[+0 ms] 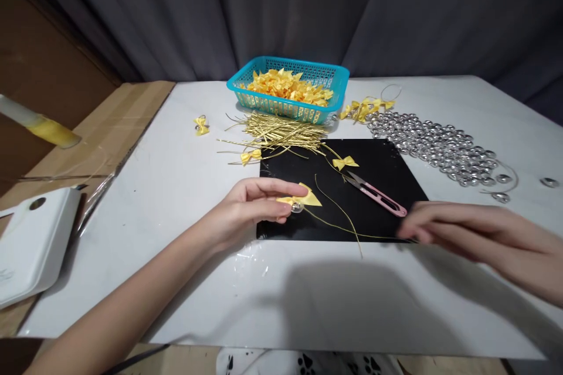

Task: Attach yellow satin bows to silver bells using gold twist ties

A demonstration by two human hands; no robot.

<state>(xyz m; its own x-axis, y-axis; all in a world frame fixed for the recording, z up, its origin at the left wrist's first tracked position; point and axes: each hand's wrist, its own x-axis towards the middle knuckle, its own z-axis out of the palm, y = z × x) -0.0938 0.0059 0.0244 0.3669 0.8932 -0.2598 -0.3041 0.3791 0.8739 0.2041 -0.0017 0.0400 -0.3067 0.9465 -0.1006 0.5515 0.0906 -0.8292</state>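
Observation:
My left hand (259,205) pinches a yellow ribbon bow (311,196) between thumb and fingers, above the left part of a black mat (290,228). A small shiny silver bead (297,208) hangs just under the bow, by the thumb. From there a thin gold cord (334,226) runs right to my right hand (422,225), which is blurred but closed on its end at the mat's right edge. Another loose gold strand crosses this cord. Pink-handled thread snips (380,198) lie on the mat, blades toward another yellow bow (345,163).
Behind the mat lies a bundle of gold cords (281,132). A blue basket (288,102) holds many yellow bows. Silver beads (435,143) spread at right, near several bows with cords (367,108). A single bow (201,125) and a white device (39,246) are on the left.

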